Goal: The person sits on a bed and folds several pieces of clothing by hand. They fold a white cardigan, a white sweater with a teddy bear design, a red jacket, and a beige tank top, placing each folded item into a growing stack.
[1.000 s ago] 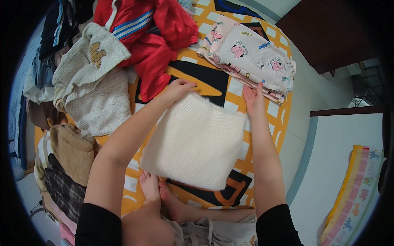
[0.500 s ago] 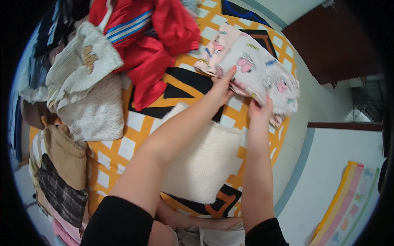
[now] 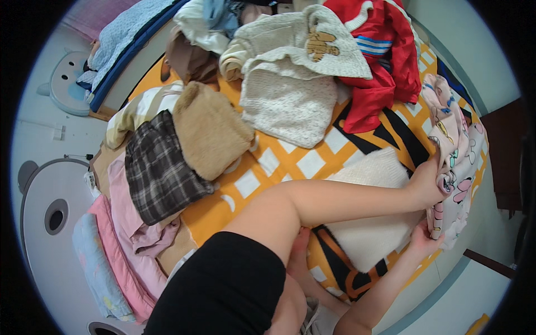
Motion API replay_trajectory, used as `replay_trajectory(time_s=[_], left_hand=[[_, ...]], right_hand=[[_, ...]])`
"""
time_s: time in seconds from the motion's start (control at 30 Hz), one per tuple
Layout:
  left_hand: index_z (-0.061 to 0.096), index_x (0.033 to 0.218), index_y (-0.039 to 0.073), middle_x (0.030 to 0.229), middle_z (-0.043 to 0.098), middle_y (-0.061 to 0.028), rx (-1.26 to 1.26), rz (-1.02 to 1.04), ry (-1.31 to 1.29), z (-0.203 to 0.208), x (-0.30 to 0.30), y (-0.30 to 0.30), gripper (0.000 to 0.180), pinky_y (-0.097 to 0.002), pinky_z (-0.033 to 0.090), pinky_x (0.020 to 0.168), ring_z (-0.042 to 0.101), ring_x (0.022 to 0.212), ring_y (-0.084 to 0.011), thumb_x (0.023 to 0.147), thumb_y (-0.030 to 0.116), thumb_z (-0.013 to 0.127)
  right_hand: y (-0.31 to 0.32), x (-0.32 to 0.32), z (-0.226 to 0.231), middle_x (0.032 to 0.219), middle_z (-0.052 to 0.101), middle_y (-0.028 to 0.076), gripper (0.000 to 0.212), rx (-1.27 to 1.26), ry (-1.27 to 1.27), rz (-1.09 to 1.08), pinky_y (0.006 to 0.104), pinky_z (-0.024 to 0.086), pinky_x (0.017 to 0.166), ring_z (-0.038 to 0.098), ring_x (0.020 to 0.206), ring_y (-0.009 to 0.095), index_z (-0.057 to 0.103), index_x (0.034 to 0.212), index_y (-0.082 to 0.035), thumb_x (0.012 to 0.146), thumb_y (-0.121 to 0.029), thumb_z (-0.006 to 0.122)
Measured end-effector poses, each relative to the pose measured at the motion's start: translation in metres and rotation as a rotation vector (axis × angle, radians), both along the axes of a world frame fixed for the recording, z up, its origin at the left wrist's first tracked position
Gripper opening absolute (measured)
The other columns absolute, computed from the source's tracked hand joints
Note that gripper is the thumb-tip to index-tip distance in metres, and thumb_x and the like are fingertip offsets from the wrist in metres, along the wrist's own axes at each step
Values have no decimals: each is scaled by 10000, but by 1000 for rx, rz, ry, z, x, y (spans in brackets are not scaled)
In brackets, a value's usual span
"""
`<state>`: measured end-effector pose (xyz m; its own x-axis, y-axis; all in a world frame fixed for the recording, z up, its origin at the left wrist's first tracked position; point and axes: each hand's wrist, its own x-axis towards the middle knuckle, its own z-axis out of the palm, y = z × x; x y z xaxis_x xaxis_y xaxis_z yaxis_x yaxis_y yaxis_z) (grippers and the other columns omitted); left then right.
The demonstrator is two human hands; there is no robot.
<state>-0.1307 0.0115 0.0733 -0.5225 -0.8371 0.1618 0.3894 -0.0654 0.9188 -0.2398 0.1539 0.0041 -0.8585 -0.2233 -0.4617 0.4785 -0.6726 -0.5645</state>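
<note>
My left hand (image 3: 427,184) reaches across to the right and grips the near edge of a pale pink garment (image 3: 464,181) with a cartoon print. Lower down, my right hand (image 3: 426,239) is closed on the same garment's bottom corner. The garment lies folded and somewhat bunched near the bed's right edge; whether it is a top or trousers I cannot tell. Under my left forearm a folded cream knit piece (image 3: 368,237) lies on the bed, partly hidden.
A yellow, white and black bedspread (image 3: 245,187) covers the bed. Toward the far side lie a red jacket (image 3: 385,78) and a cream speckled knit (image 3: 290,100). Leftward are a tan fleece (image 3: 209,128), a dark plaid garment (image 3: 162,170), and pink clothes (image 3: 125,209).
The view has swung left, so the clothes sit farther right and the left-hand piles show more. Both hands keep hold of the pink printed garment, which looks more bunched and turned.
</note>
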Motion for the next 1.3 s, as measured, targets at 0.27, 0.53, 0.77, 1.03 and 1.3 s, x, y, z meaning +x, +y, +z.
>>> replay_trajectory(time_s=[0.27, 0.53, 0.77, 1.03, 1.3], left_hand=[[457, 1217, -10, 1103, 600, -128, -275, 384, -100, 62, 207, 37, 633, -343, 491, 841, 601, 988, -216, 699, 148, 785], [517, 1157, -8, 1043, 604, -84, -10, 447, 166, 118, 344, 26, 378, -304, 521, 775, 609, 918, -166, 806, 26, 653], [537, 1148, -2, 1037, 616, -79, 42, 530, 231, 122, 366, 4, 357, -303, 511, 777, 612, 927, -172, 807, 14, 641], [542, 1140, 14, 1051, 607, -61, 129, 404, 175, 116, 330, -3, 352, -307, 513, 781, 608, 922, -161, 814, 68, 664], [480, 1116, 2, 1004, 590, -68, -63, 155, 97, 139, 200, -2, 416, -267, 496, 707, 590, 828, -135, 765, 59, 695]], right_hand=[[0, 169, 110, 1218, 568, 128, 427, -54, 108, 375, 416, 467, 933, 558, 1109, 274, 508, 1237, -13, 867, -223, 542], [-52, 297, 170, 1109, 622, 112, 344, -54, 103, 483, 360, 537, 836, 624, 994, 235, 541, 1151, -7, 843, -143, 615], [-70, 321, 176, 961, 658, 81, 257, -115, 37, 581, 295, 568, 697, 660, 858, 194, 563, 1068, -26, 836, -110, 634], [-58, 297, 175, 1025, 616, 57, 351, -107, 95, 428, 269, 532, 716, 622, 899, 162, 523, 1133, -59, 815, -113, 661], [-29, 196, 180, 1053, 594, 64, 341, -171, 60, 199, 299, 522, 774, 598, 953, 182, 509, 1136, -44, 833, -119, 646]])
